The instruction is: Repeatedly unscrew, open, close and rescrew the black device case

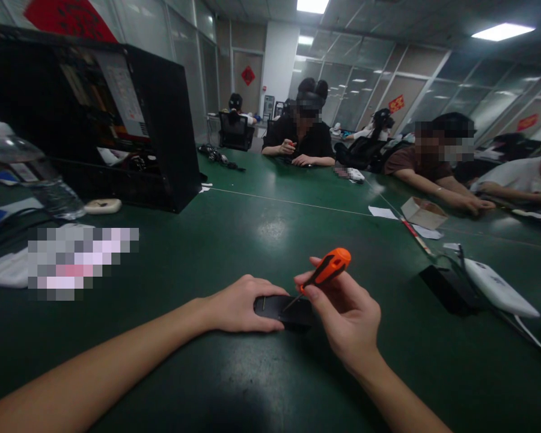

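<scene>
A small black oblong device point(277, 305) with rounded ends, which looks like a computer mouse turned underside up, lies on the green table in front of me. My left hand point(247, 304) is closed around its left end, fingers along the far side and thumb along the near side. In my right hand point(342, 313) is a screwdriver point(328, 268) with an orange and black handle, pinched between thumb and fingers. It tilts down to the left, and its thin shaft meets the device's upper face near the middle. The exact tip contact is too small to make out.
An open black computer case point(162, 132) stands at the left beside a clear plastic bottle point(49, 174). At the right lie a white flat device point(500, 287), a black block point(448, 288) and a small open box point(422, 211). Several people sit across the table point(270, 207).
</scene>
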A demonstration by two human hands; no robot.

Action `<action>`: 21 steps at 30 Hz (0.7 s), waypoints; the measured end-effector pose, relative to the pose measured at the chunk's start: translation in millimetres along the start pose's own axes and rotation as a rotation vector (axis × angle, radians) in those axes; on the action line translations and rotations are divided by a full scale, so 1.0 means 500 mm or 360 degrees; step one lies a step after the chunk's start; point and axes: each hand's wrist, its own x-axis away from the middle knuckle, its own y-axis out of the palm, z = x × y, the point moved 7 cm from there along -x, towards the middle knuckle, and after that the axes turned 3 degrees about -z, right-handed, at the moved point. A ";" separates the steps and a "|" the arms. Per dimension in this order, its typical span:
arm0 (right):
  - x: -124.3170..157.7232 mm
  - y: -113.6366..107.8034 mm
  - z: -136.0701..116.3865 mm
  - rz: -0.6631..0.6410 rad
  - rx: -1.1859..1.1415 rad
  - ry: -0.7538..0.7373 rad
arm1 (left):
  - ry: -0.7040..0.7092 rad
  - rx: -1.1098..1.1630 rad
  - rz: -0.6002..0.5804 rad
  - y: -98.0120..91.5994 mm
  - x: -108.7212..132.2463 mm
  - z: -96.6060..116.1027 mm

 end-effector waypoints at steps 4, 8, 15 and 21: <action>-0.001 0.008 0.008 -0.0080 0.0022 0.0020 | 0.0040 -0.0013 0.0017 0.000 0.000 0.006; -0.004 0.014 0.009 -0.0137 0.0059 0.0022 | 0.0056 -0.0035 0.0036 -0.001 0.000 0.009; 0.000 0.014 0.008 -0.0138 0.0068 0.0007 | 0.0085 -0.0056 0.0037 -0.001 0.000 0.012; 0.001 0.012 0.008 -0.0132 0.0060 0.0008 | 0.0094 -0.0083 0.0062 0.000 0.001 0.009</action>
